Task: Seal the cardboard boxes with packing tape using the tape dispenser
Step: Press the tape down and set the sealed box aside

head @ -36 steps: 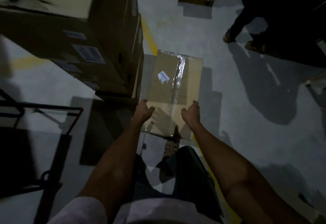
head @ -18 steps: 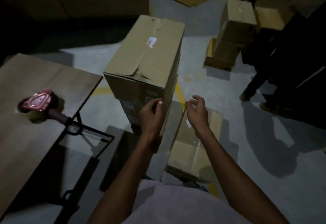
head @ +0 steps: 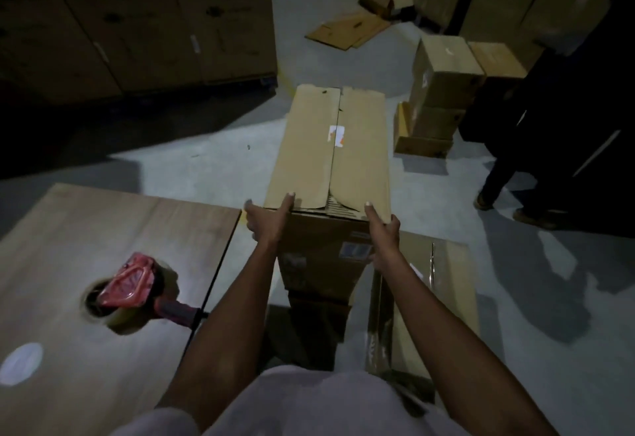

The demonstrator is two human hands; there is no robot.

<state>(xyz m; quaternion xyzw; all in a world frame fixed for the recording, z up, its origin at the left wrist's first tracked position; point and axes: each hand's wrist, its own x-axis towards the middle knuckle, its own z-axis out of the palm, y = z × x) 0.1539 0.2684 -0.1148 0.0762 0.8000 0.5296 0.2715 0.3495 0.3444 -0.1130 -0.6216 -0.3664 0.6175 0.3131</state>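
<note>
Cardboard box (head: 331, 147) with an untaped top seam is seen standing tall at the centre of the view, its two top flaps closed and torn at the near end, a small white label stuck across the seam. Its near top edge is gripped from both sides: the left hand (head: 266, 221) is curled over the left corner, thumb laid on the flap, and the right hand (head: 383, 229) is wrapped round the right corner, fingers on the side wall. What the box is stood upon is poorly lit, but it appears to be another carton. A taped box (head: 436, 294) is laid flat on the floor just beside it on the right, clear tape glinting along its seam. On the wooden table (head: 68, 246) to the left, the red tape dispenser (head: 137, 286) is rested on its side, its handle reaching the table's edge, well apart from either hand. Farther off, stacked cartons (head: 443, 92), flattened cardboard (head: 347, 30) and a dark-clothed person's legs (head: 508, 181) are seen on the grey floor
</note>
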